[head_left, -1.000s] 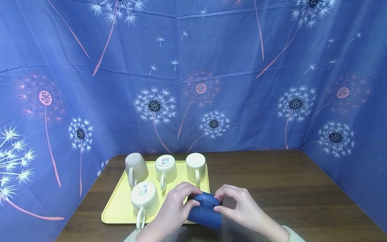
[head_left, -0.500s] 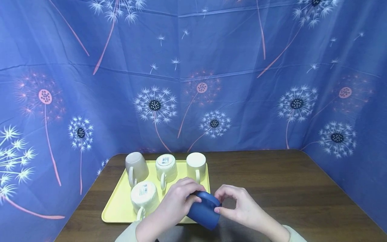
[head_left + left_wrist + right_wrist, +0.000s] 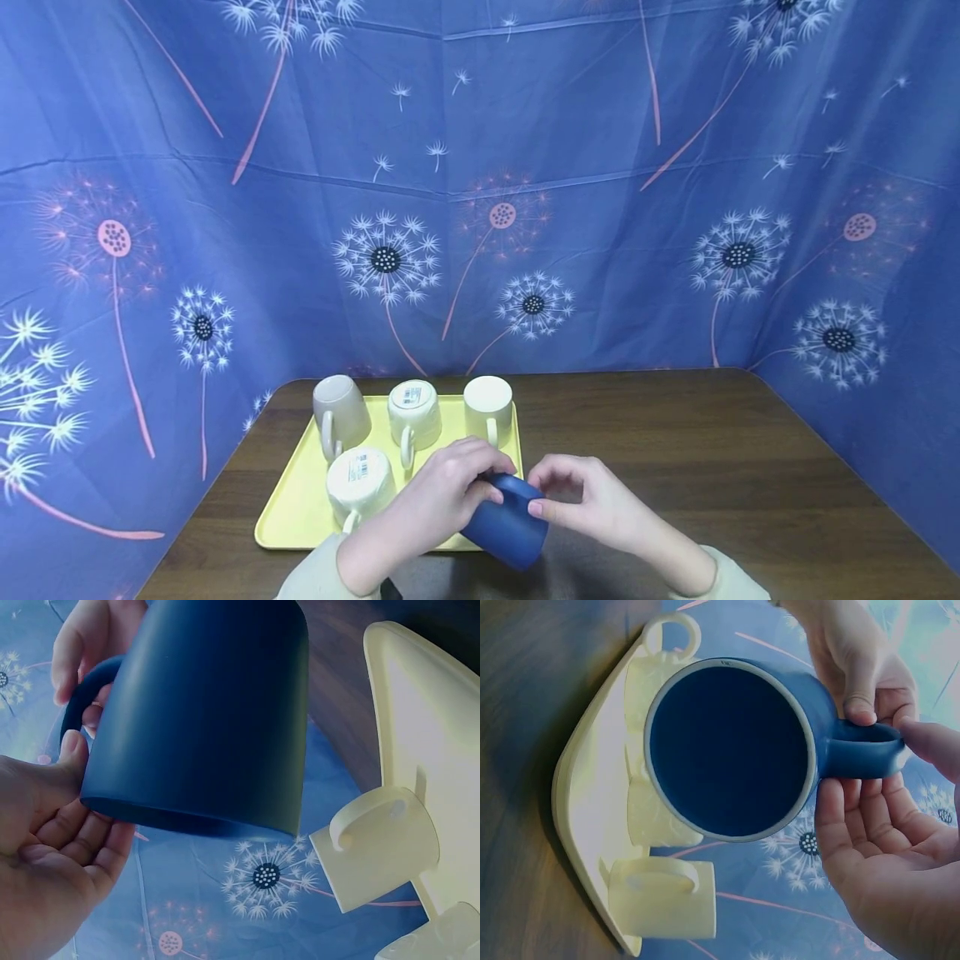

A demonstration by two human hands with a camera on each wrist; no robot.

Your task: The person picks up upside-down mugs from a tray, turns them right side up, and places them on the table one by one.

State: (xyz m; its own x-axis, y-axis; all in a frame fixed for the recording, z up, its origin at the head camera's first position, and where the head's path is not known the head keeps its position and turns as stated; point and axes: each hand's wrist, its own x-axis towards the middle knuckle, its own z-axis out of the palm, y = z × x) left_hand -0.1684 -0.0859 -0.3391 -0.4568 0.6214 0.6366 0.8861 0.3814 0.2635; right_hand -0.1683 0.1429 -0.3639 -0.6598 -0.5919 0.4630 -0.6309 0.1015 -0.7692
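A dark blue mug (image 3: 506,527) lies tilted on its side in the air, overlapping the tray's front right corner in the head view. My left hand (image 3: 450,492) grips it at the handle, its thumb on the handle (image 3: 90,686) in the left wrist view. My right hand (image 3: 588,504) pinches the handle from the other side; its thumb meets the handle's outer curve in the right wrist view, with the fingers below. A round end with a pale ring (image 3: 810,750) faces the right wrist camera. The other end shows a dark hollow in the left wrist view.
A yellow tray (image 3: 288,521) bears several pale mugs, bottoms up: a greyish one (image 3: 341,417) at back left, a white one (image 3: 487,408) at back right, and another (image 3: 360,483) in front. Brown wooden table (image 3: 712,467) extends right; a blue dandelion cloth (image 3: 615,250) hangs behind.
The blue mug has turned slightly between the hands, its right end swinging down and its handle turning farther from the head camera. My left hand has shifted a little right with it.
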